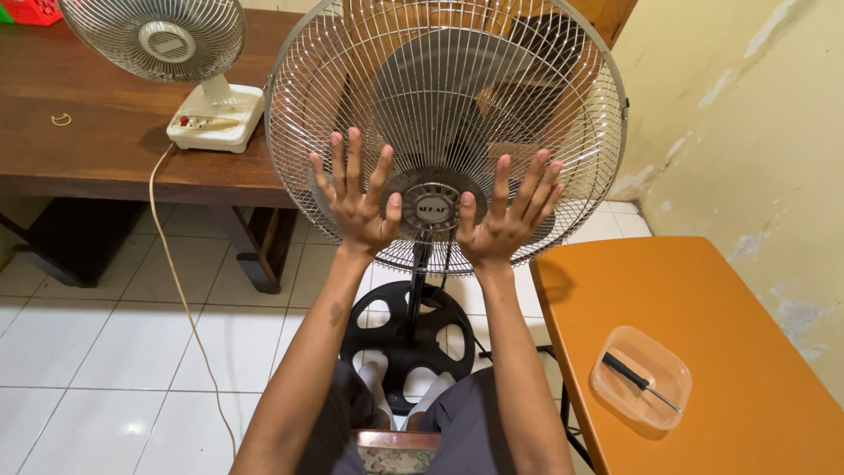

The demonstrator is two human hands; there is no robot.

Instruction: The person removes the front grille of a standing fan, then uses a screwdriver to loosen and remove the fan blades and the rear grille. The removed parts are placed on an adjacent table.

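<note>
Two bare hands are raised, palms toward the camera: the left hand (359, 198) and right hand (508, 211) each spread five fingers wide, holding nothing, in front of the round silver wire grille (447, 97) of one black-based standing fan. A second, smaller white desk fan (180, 66) stands on the dark wooden table (88, 141). One clear plastic tub (640, 376) holding one black-handled screwdriver (640, 383) sits on the orange table (703, 299).

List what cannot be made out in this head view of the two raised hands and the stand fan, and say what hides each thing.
- Palms of the left hand and right hand: turned away from the camera.
- Stand fan blades: blurred behind the dense wire grille.
- Fan pole: partly hidden by the forearms.
- Small desk fan: top cut off by the upper edge.
- Screwdriver tip type: too small to tell.
</note>
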